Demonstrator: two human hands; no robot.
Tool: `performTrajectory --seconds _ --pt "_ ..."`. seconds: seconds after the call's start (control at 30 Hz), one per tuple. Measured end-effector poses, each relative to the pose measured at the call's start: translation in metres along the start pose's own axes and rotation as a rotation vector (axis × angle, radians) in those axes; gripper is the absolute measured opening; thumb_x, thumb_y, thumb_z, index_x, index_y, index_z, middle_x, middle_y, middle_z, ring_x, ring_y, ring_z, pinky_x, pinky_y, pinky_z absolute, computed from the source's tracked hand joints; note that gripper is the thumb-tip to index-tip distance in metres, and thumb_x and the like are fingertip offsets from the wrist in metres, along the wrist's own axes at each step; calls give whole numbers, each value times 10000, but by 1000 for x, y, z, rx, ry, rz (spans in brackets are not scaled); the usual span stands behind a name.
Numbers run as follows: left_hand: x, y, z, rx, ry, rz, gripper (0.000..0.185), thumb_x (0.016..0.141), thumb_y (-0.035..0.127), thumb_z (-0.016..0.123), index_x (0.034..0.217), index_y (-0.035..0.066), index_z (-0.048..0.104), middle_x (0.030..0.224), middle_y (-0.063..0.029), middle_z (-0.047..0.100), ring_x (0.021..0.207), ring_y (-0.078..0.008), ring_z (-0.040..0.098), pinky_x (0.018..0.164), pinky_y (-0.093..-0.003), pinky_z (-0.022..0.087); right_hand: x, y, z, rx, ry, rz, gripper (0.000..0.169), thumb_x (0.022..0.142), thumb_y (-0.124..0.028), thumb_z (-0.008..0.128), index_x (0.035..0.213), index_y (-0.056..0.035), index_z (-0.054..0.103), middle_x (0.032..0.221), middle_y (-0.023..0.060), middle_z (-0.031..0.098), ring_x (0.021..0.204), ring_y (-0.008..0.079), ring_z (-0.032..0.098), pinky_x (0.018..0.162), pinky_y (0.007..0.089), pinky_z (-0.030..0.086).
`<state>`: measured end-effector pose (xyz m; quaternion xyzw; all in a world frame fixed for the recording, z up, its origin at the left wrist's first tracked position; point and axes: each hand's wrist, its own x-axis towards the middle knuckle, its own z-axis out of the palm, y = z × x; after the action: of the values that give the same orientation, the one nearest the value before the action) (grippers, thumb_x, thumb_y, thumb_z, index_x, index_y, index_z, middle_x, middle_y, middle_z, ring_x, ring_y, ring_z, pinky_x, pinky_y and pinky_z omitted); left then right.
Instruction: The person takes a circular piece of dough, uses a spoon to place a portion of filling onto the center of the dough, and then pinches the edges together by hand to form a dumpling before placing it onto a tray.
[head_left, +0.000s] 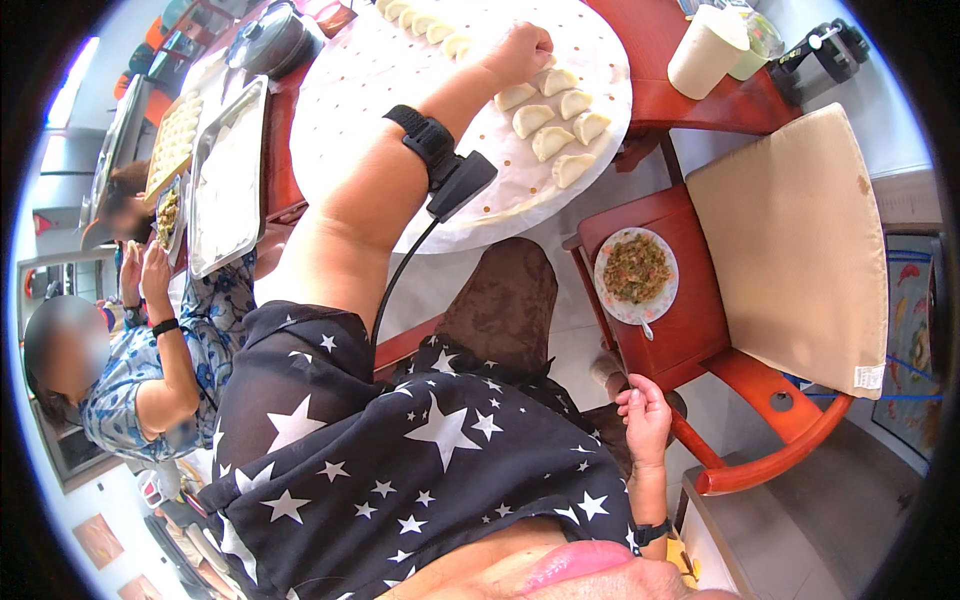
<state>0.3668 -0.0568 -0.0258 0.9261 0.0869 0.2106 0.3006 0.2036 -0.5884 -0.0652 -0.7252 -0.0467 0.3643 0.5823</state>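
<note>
My left hand reaches over a round table covered with a white, dotted sheet. Its fingers are pinched down on a dumpling, partly hidden beneath them. Nearest to it lie several pale, uncooked half-moon dumplings in slanting rows, and another line of dumplings runs along the far side. My right hand hangs low beside the chair, palm up, fingers loosely bent and apart, holding nothing. Above it, on the red wooden chair seat, sits a flowered plate of chopped filling with a spoon.
A tan cushion leans on the chair's back. Beyond stand a paper roll and a black stand. At left, a person raises both hands near a metal tray, a dumpling-filled board and a lidded pot.
</note>
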Motion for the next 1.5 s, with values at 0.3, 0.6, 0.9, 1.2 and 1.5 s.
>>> performTrajectory --seconds 0.3,0.6,0.9,1.2,1.5 --pt "-50 49 -26 -63 212 209 185 783 112 667 949 31 660 982 -167 637 979 -333 581 886 -380 456 -7 -3 6 -83 -50 7 236 963 -120 499 1162 -6 555 819 32 630 632 46 523 537 169 411" --pt "-262 27 -190 214 608 -214 181 846 222 630 994 137 689 874 -126 686 762 -290 663 695 -359 529 4 -39 47 -198 -207 -36 244 962 -107 509 1170 15 549 835 29 628 652 49 518 584 177 431" --pt "-357 -95 -308 525 591 -826 195 821 289 603 941 198 728 885 -123 698 872 -294 662 796 -381 512 0 -51 75 -276 -230 -16 233 960 -113 514 1160 -3 562 835 22 626 651 44 520 555 168 418" --pt "-320 -130 -311 498 435 -1056 237 841 283 547 998 230 716 1048 -117 681 1021 -306 628 913 -389 480 -9 -46 79 -284 -221 4 235 957 -132 524 1157 -15 565 848 32 634 661 54 532 566 175 419" --pt "-296 -138 -310 559 340 -1112 326 851 268 527 1099 128 686 1173 -143 632 1123 -312 586 946 -397 465 -12 -45 88 -292 -222 11 229 958 -117 518 1155 -9 560 850 32 632 668 53 530 572 175 418"
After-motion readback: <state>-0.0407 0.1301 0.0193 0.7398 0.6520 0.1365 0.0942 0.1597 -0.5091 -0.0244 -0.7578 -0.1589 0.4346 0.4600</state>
